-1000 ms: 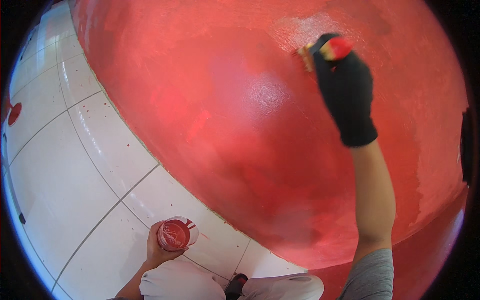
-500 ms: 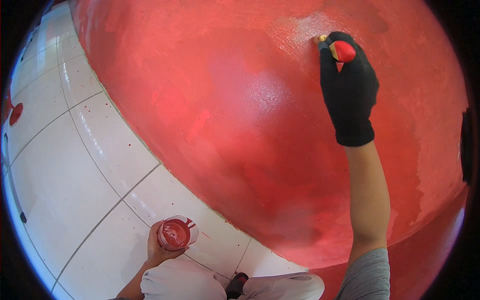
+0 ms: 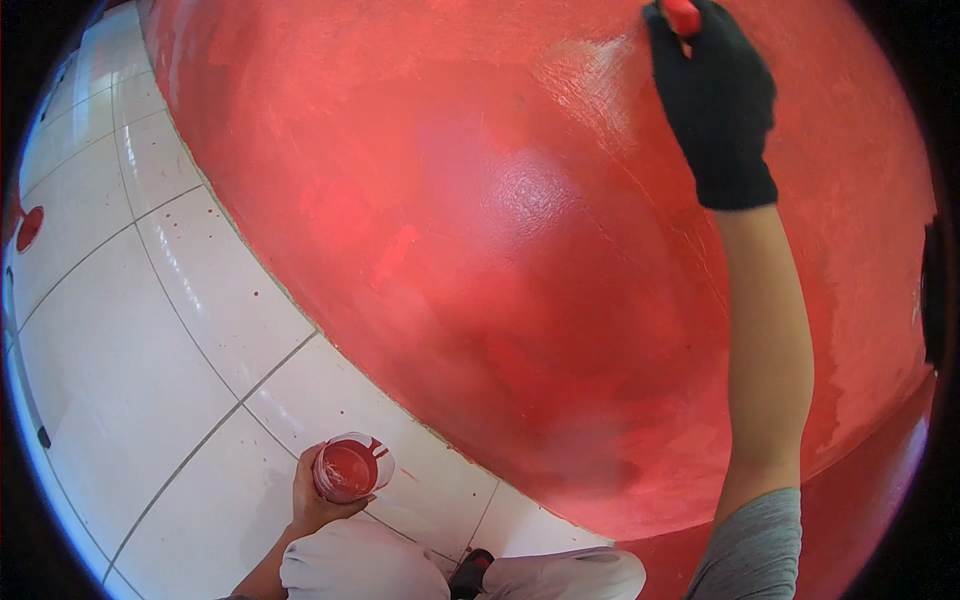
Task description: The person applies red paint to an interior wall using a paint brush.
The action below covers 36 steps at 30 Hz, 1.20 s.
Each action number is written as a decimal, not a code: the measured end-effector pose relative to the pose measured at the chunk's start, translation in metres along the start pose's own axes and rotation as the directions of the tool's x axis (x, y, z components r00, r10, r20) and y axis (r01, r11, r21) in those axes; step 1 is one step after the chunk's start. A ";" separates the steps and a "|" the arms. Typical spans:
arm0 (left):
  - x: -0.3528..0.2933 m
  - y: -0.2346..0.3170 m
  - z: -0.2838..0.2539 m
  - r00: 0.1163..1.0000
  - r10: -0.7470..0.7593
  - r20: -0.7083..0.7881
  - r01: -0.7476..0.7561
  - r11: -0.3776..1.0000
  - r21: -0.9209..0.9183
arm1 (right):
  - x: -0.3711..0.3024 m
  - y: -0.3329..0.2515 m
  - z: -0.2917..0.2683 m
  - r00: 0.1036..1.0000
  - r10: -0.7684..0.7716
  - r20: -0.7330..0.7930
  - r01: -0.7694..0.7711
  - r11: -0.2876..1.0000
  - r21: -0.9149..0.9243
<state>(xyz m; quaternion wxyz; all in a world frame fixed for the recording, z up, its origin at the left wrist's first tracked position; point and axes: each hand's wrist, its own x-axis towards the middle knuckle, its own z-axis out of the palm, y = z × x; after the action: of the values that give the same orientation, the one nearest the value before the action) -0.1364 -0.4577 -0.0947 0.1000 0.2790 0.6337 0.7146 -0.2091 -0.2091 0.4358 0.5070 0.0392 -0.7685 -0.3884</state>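
Bare, my left hand [image 3: 308,497] is closed around a see-through tub [image 3: 384,464] low in front of me. Red paint [image 3: 347,471] fills part of it, and streaks of it run down the inside wall. My right hand [image 3: 718,115], in a black knitted glove, is stretched far out over the red-painted wall [image 3: 480,330]. It grips a paintbrush [image 3: 683,15] by the handle, whose red end points toward me. The bristles are hidden behind the hand at the top edge of the view. Wet, shiny paint [image 3: 600,85] shows just left of the glove.
White floor tiles [image 3: 120,340] with small red drips run along the wall's foot on the left. A round red thing [image 3: 30,229] lies at the far left. Below are my light trousers [image 3: 360,565] and a dark shoe [image 3: 472,572].
My right hand has moved up and slightly right along the wall with the brush. The left hand and the tub have stayed almost in place.
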 end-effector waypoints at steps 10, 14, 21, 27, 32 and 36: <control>-0.028 0.020 -0.035 0.997 -0.048 0.060 0.050 0.998 -0.046 | 0.037 -0.035 -0.020 0.992 -0.008 0.124 -0.012 0.986 0.163; -0.036 0.036 -0.049 0.998 -0.057 -0.019 0.054 0.992 -0.117 | 0.064 -0.011 -0.061 0.998 -0.007 -0.058 -0.005 0.979 -0.204; -0.043 0.082 -0.073 1.000 -0.018 -0.006 0.017 0.999 -0.047 | -0.063 -0.120 -0.034 0.932 -0.078 0.355 -0.170 0.769 0.616; -0.042 0.128 -0.112 0.997 0.006 -0.079 0.002 0.994 0.106 | -0.185 -0.174 -0.142 0.724 -0.058 0.687 -0.559 0.536 0.633; -0.030 0.161 -0.136 0.992 0.051 -0.119 -0.039 0.994 0.103 | -0.240 -0.174 -0.255 0.247 0.069 0.967 -0.942 0.252 0.223; -0.014 0.200 -0.140 0.994 0.075 -0.076 -0.058 0.978 0.201 | -0.260 -0.167 -0.281 0.288 0.091 0.953 -0.940 0.218 0.263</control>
<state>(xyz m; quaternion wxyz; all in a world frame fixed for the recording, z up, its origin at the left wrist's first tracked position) -0.1562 -0.6188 0.0878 0.0213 0.2785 0.6956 0.6619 0.0887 -0.3638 0.1863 0.1233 -0.2111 -0.9205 0.3048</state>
